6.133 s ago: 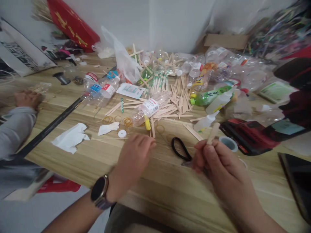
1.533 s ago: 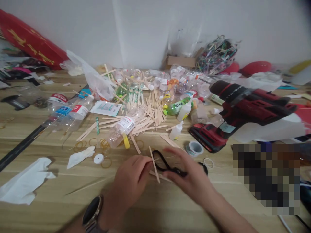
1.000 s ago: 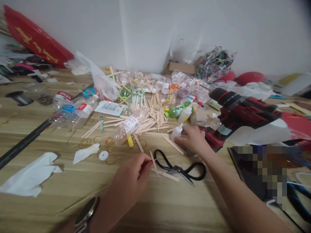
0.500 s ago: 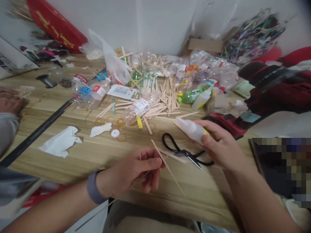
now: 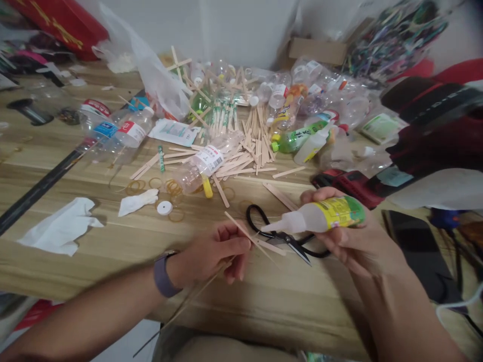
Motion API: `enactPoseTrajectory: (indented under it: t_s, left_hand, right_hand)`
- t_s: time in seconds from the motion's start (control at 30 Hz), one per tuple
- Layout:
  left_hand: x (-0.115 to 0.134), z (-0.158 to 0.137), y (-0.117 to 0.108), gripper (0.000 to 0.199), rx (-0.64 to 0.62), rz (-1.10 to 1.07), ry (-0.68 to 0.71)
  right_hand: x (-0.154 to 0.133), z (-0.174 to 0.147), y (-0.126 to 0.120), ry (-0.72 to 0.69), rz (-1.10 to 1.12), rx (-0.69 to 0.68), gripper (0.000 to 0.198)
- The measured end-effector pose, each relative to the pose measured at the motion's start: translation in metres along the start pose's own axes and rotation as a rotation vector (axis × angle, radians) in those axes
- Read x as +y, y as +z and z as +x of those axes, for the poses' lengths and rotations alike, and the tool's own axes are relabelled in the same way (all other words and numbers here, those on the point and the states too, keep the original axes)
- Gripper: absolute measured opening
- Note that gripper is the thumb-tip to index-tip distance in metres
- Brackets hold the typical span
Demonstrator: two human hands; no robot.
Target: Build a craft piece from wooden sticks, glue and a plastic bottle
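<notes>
Wood bench [image 5: 302,311] sits against a pale wall [image 5: 241,30], and lots of stuff lies on it. Think of a clock, with the two hands in the middle and the wall at 12 o'clock. The left hand [image 5: 215,251] has its grip pinched on a thin wooden stick [image 5: 241,227], and one end of the stick points to 11 o'clock. A long thin strip [image 5: 188,301] runs from by that hand toward 7 o'clock. The right hand [image 5: 354,249] has its grip curled around a squeeze bottle [image 5: 315,217] with a yellow label. The bottle lies tipped on its side in the air. Its white tip points to 9 o'clock, just beside the stick, and I cannot tell if they touch.

Black scissors [image 5: 288,239] rest on the bench under the bottle, a bit spread. At 12 o'clock is a pile of flat sticks [image 5: 260,146], with a clear bottle [image 5: 209,160] lying by it. A red and black drill [image 5: 422,136] is at 2 o'clock. Crumpled white paper [image 5: 62,226] lies at 9 o'clock.
</notes>
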State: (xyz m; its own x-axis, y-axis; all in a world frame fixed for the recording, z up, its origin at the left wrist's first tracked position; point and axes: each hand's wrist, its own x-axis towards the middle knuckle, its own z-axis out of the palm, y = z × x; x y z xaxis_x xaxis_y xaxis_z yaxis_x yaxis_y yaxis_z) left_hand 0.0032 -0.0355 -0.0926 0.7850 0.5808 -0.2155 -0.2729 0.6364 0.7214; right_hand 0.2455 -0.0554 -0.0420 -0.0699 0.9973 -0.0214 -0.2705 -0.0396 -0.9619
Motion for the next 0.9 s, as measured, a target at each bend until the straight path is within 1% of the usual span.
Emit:
enactPoseTrajectory:
  t_s: [0.1,0.17,0.23,0.3,0.4,0.47,0.6,0.73,0.83,0.9]
  left_hand:
    - [0.002,-0.001,-0.003,0.03,0.01,-0.062,-0.05]
    - [0.002,-0.002,-0.004,0.03,-0.012,-0.084,-0.125]
    - [0.001,-0.003,-0.004,0.03,-0.03,-0.088,-0.194]
    - [0.0,-0.004,-0.003,0.03,-0.03,-0.083,-0.231]
    - [-0.001,-0.005,0.0,0.027,-0.015,-0.073,-0.254]
    - [-0.002,-0.005,0.001,0.026,-0.001,-0.065,-0.255]
    - [-0.004,-0.004,0.001,0.027,0.035,-0.054,-0.216]
    - [-0.006,-0.004,0.001,0.032,0.077,-0.017,-0.223]
    - [-0.006,-0.005,0.002,0.032,0.071,0.002,-0.236]
    - [-0.005,-0.004,0.002,0.032,0.06,-0.002,-0.24]
  right_hand:
    - [0.002,0.001,0.001,-0.035,-0.003,0.001,0.042]
    - [0.005,0.002,0.003,-0.1,-0.038,0.027,0.045]
    - [0.008,0.003,0.004,-0.158,-0.085,0.041,0.043]
    - [0.01,0.003,0.005,-0.205,-0.108,-0.011,0.037]
    - [0.012,0.003,0.007,-0.22,-0.065,-0.143,0.033]
    - [0.013,0.001,0.01,-0.219,-0.035,-0.167,0.032]
    - [0.017,-0.006,0.016,-0.277,-0.066,-0.145,0.036]
    - [0.02,-0.012,0.022,-0.34,-0.214,-0.084,0.045]
    - [0.02,-0.013,0.025,-0.398,-0.303,-0.017,0.045]
    - [0.019,-0.013,0.027,-0.408,-0.327,0.009,0.044]
